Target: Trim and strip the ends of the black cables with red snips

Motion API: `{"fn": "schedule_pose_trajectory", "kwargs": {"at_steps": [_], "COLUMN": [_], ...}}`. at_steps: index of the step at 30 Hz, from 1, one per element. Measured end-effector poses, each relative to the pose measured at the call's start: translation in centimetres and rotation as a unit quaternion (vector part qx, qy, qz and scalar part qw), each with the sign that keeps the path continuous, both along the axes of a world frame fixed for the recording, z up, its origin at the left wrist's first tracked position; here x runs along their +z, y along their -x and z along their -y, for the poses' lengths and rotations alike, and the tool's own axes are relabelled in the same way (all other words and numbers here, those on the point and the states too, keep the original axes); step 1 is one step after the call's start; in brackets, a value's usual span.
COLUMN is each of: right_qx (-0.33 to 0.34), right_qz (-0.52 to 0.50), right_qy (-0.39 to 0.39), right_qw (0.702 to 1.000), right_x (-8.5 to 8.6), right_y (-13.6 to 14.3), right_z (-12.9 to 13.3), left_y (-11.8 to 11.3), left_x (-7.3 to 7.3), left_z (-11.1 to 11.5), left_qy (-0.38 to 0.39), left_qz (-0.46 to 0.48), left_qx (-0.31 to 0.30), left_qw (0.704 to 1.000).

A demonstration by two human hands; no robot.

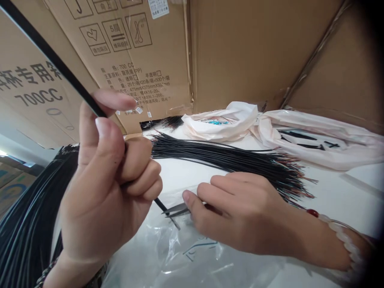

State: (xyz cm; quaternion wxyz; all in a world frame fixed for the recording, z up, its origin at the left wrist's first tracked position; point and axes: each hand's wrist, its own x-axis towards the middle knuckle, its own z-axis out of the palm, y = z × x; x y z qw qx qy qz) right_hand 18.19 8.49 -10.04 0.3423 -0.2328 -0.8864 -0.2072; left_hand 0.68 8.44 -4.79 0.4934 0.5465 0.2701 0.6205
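Steadying the black cable [69,76] and meeting it squarely with the scissors [180,209] would likely give a clean cut in the head view. The left hand's [114,176] fingers grip the cable, which slants down over the clear plastic [168,260]; the right hand's [240,216] fingers are closed on the scissors. The cable looks slim and straight, paler at its lower tip, by the blades.

Scissors [182,208] and held cable [161,205] bar the low middle; air above the wire bundle [225,156] is free.
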Motion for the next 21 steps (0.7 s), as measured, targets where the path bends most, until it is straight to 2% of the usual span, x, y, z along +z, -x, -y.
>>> {"fn": "schedule_pose_trajectory", "kwargs": {"at_steps": [6, 11, 16, 21], "right_qx": [0.015, 0.014, 0.028, 0.031], "right_qz": [0.004, 0.018, -0.017, -0.033], "right_qy": [-0.003, -0.018, -0.014, -0.019], "right_qw": [1.0, 1.0, 0.999, 0.999], "right_x": [-0.3, -0.7, -1.0, -1.2], "right_y": [-0.2, -0.4, -0.1, 0.1], "right_z": [-0.4, -0.7, -0.9, -0.9], "left_y": [0.0, 0.9, 2.1, 2.0], "left_x": [0.4, -0.6, -1.5, -0.9], "left_z": [0.2, -0.2, -0.3, -0.4], "left_qy": [-0.024, -0.046, -0.052, -0.066], "left_qz": [0.022, 0.062, 0.055, 0.007], "left_qx": [-0.035, -0.077, -0.138, -0.2], "left_qw": [0.999, 0.994, 0.987, 0.978]}}
